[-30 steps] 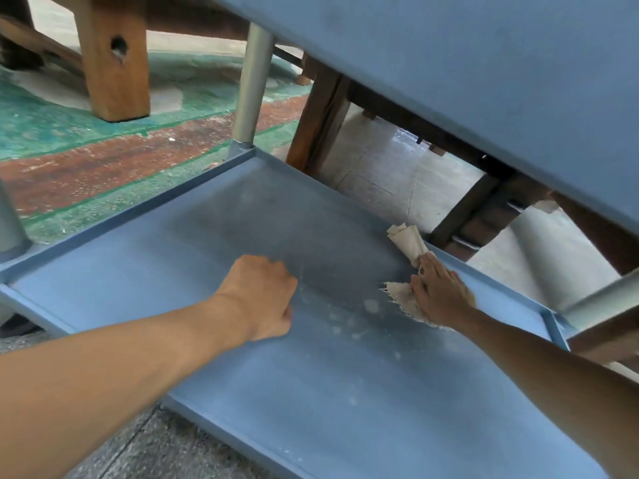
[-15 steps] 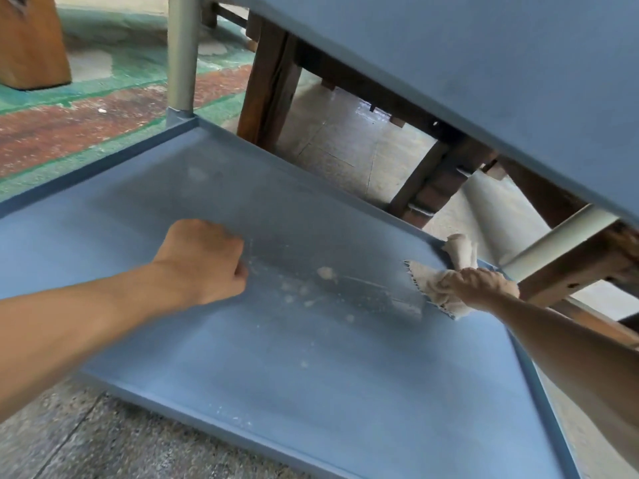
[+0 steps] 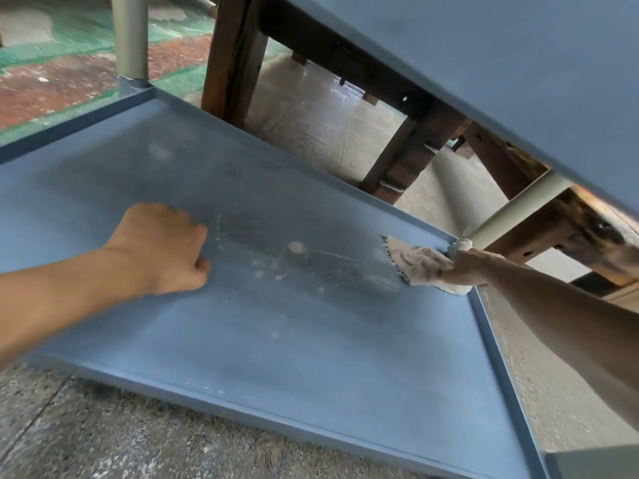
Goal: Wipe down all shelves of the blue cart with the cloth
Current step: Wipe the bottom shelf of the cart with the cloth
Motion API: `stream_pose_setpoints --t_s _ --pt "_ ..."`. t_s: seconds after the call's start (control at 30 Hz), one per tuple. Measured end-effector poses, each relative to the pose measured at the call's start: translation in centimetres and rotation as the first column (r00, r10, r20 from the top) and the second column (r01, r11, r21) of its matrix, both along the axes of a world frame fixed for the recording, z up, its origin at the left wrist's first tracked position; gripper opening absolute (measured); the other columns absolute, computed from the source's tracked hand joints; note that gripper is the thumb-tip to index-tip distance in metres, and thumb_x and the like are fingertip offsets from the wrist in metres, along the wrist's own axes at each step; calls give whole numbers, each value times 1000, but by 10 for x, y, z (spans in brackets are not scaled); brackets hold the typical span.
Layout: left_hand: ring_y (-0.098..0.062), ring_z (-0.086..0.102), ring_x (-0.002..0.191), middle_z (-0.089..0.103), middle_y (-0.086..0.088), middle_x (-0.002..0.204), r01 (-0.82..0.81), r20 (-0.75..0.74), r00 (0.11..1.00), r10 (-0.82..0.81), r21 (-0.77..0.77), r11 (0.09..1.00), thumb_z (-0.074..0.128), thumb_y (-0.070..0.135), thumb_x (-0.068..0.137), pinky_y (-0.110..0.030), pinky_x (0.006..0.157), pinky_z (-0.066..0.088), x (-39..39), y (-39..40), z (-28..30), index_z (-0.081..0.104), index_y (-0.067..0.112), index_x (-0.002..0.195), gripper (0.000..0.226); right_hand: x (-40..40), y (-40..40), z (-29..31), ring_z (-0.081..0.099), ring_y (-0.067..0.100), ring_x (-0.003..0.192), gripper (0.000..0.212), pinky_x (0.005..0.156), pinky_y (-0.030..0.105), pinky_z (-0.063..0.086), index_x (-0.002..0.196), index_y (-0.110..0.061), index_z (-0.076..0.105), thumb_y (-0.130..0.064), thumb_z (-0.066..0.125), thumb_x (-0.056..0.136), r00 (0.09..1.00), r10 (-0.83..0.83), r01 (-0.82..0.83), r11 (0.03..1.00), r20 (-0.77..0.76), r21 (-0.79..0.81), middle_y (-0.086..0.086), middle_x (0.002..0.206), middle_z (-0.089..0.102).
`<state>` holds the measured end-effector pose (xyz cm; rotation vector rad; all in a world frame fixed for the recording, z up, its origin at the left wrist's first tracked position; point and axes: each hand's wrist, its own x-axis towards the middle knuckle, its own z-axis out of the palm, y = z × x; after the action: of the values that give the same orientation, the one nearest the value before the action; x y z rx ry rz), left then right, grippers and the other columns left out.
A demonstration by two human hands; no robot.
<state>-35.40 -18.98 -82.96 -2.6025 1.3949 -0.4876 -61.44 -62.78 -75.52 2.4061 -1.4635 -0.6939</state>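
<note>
The blue cart's low shelf (image 3: pixel 311 347) fills the middle of the view, dusty with pale specks and smears near its centre. My right hand (image 3: pixel 466 267) presses a beige frayed cloth (image 3: pixel 415 262) onto the shelf in its far right corner, beside a grey post. My left hand (image 3: pixel 162 247) rests as a closed fist on the shelf's left half, holding nothing. The underside of the shelf above (image 3: pixel 501 63) slants across the top right.
Grey cart posts stand at the far left corner (image 3: pixel 130 39) and far right corner (image 3: pixel 518 209). Dark wooden furniture legs (image 3: pixel 235 57) stand just behind the cart. Speckled concrete floor (image 3: pixel 103 437) lies in front; green and red painted floor (image 3: pixel 52 74) at far left.
My right hand has slid the cloth to the right, from mid-shelf along the far rim into the far right corner. My left fist has stayed on the shelf. The view shifted right.
</note>
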Motion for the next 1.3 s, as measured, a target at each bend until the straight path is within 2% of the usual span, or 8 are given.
stream_pose_setpoints --t_s 0.13,0.4,0.53,0.63,0.7,0.83,1.1,1.3 --pt "-23 70 91 70 3 92 17 7 1000 -17 0 1000 39 56 77 -26 59 38 1 2 0 67 19 88 47 -10 8 -6 56 34 129 92 99 38 48 140 -11 55 -80 31 84 1000 -31 31 999 5 -25 17 145 55" --pt "-20 68 97 71 4 99 84 -14 996 -85 -42 996 35 62 74 -25 68 49 6 6 -3 66 21 92 54 -23 24 -18 66 25 73 51 63 29 54 94 -5 66 -52 48 101 874 -382 280 901 299 332 13 84 71" --pt "-20 68 97 71 5 100 114 -36 993 -117 -70 991 33 67 70 -25 73 54 11 9 -6 67 23 92 60 -28 36 -5 58 20 55 66 50 26 43 71 -10 71 -68 50 95 823 -508 365 815 253 449 6 64 62" --pt "-20 68 94 71 5 97 121 -66 990 -126 -80 989 33 68 69 -25 73 54 11 13 -6 66 23 89 60 -40 41 -18 64 28 98 72 78 36 55 115 -18 63 -81 48 83 962 19 17 991 274 -129 9 105 66" --pt "-19 68 93 70 5 96 124 -80 988 -132 -95 988 31 69 68 -26 76 55 12 15 -7 65 24 88 60 -48 49 -39 46 32 130 62 101 45 44 143 -35 41 -69 48 92 903 198 -184 980 382 -75 10 143 47" --pt "-21 69 94 72 3 95 138 -47 989 -143 -101 985 25 69 67 -25 76 54 11 18 -9 65 23 88 64 -51 50 -71 20 19 154 55 119 39 23 155 -47 25 -59 35 102 830 81 -158 983 552 93 -6 169 13" --pt "-21 70 83 70 2 82 91 -76 992 -99 -106 990 29 67 67 -25 56 37 10 16 -8 49 21 71 51 1 60 -77 11 27 156 56 125 50 16 154 -36 32 -17 22 103 836 92 -142 988 540 52 8 167 21" --pt "-21 70 81 69 5 77 69 -70 994 -81 -156 985 15 78 67 -24 60 42 10 23 -7 65 24 79 75 62 99 -80 22 34 153 57 120 63 6 146 -69 10 -71 14 89 772 -62 -115 965 632 235 -18 169 -1"
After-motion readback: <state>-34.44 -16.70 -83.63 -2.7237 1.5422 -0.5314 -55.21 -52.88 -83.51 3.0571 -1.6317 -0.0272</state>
